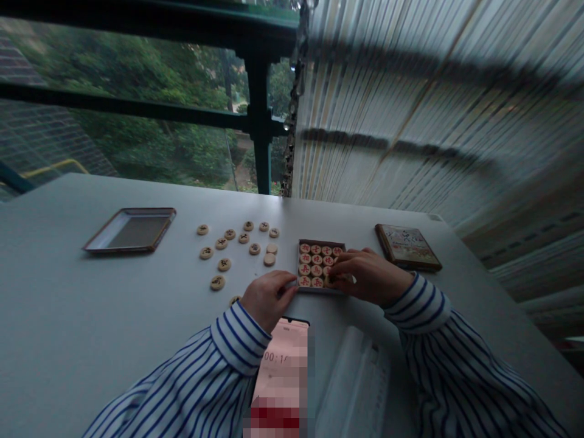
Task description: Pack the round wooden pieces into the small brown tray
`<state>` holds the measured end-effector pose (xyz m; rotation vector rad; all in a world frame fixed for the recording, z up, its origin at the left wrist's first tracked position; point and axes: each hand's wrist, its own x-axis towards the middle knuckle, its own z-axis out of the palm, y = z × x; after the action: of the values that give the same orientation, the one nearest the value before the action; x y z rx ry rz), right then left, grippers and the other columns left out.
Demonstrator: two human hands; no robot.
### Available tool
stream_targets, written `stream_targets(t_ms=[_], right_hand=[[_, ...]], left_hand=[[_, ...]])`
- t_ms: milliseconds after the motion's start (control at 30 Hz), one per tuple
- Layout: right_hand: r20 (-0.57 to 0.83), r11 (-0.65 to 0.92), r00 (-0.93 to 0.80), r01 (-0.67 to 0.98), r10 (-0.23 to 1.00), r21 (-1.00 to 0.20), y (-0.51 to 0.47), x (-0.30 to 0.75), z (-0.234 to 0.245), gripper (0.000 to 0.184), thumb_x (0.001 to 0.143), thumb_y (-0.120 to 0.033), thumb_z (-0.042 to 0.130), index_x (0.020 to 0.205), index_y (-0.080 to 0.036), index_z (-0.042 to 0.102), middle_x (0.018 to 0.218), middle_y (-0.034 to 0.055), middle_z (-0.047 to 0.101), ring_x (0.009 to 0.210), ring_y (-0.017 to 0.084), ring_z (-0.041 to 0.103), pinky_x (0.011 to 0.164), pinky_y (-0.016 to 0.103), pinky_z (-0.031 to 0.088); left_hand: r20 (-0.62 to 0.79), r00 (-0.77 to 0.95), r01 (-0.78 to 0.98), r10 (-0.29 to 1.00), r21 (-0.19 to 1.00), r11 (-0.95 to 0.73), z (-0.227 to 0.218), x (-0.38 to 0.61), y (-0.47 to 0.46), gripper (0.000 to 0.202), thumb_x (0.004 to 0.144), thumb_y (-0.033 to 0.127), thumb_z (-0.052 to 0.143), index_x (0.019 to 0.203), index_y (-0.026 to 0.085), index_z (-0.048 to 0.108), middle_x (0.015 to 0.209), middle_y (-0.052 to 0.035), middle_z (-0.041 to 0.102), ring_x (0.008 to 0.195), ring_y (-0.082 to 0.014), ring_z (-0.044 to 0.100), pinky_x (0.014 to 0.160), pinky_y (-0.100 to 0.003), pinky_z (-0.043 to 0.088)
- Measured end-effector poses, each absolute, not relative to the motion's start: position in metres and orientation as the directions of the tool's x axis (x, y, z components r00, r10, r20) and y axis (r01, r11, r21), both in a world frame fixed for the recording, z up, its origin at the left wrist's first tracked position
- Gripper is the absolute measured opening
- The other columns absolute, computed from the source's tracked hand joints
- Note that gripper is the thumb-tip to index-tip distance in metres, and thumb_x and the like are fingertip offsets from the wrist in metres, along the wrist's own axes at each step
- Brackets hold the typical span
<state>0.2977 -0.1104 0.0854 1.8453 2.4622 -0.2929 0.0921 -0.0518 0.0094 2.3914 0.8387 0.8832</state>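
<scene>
Head view: a small box [303, 265] of round pieces, nearly square with no clear long axis, sits near the table's [91, 328] near edge. The left hand [267, 298] is curled, fingertips against the box's left wall. The right hand [365, 277] covers its right side; neither grip can be told. The pieces' red characters are unreadable. The phone [285, 359] reads "00:1".

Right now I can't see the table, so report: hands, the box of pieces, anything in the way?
Left hand at left edge of box. Right hand on red pieces inside. Loose dark-marked pieces lie apart, left.
</scene>
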Motion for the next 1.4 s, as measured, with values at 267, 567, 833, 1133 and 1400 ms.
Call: stream_targets(t_ms=[267,567,833,1133,1400], right_hand=[[-0.147,0.274,-0.292,0.952,0.945,-0.135,-0.1094,0.3008,0.0801,0.019,0.077,-0.031,0.051,0.09,-0.027,0.064,0.089,0.0027,0.061,0.087,0.017,0.053,0.072,0.029,0.031],[-0.168,0.261,-0.282,0.956,0.945,-0.135,-0.1099,0.2972,0.0861,0.019,0.077,-0.031,0.05,0.09,-0.026,0.064,0.088,0.0033,0.062,0.087,0.017,0.053,0.072,0.029,0.031],[-0.169,0.264,-0.285,0.954,0.943,-0.139,-0.1105,0.2974,0.0861,0.019,0.077,-0.03,0.051,0.09,-0.027,0.064,0.088,0.003,0.062,0.088,0.017,0.053,0.073,0.028,0.032],[-0.144,0.279,-0.294,0.953,0.945,-0.121,-0.1092,0.3004,0.0794,0.018,0.077,-0.03,0.05,0.089,-0.027,0.063,0.088,0.0022,0.061,0.086,0.017,0.053,0.071,0.029,0.031],[-0.151,0.267,-0.283,0.957,0.947,-0.117,-0.1104,0.2987,0.0829,0.019,0.077,-0.031,0.05,0.089,-0.027,0.064,0.087,0.0028,0.061,0.087,0.017,0.053,0.072,0.029,0.032]], left_hand=[[0.415,0.61,0.383,0.675,0.591,-0.71,0.0084,0.0916,-0.0518,0.015,0.072,0.018,0.055,0.085,0.013,0.062,0.081,-0.0062,0.067,0.074,-0.0149,0.062,0.068,-0.025,0.051],[0.415,0.607,0.386,0.678,0.592,-0.707,0.0083,0.0921,-0.0517,0.016,0.072,0.017,0.055,0.085,0.014,0.062,0.081,-0.0059,0.067,0.073,-0.0148,0.062,0.066,-0.026,0.051],[0.417,0.607,0.384,0.676,0.591,-0.709,0.0087,0.0918,-0.0519,0.016,0.072,0.018,0.054,0.085,0.015,0.062,0.081,-0.0053,0.067,0.07,-0.0142,0.062,0.066,-0.025,0.051],[0.416,0.612,0.378,0.673,0.593,-0.711,0.0081,0.0918,-0.051,0.016,0.072,0.018,0.054,0.085,0.014,0.062,0.079,-0.0054,0.066,0.068,-0.0135,0.061,0.065,-0.025,0.05],[0.423,0.607,0.371,0.672,0.598,-0.711,0.0073,0.0916,-0.0517,0.015,0.072,0.018,0.054,0.086,0.015,0.061,0.076,-0.0042,0.066,0.062,-0.0116,0.059,0.059,-0.022,0.049]])
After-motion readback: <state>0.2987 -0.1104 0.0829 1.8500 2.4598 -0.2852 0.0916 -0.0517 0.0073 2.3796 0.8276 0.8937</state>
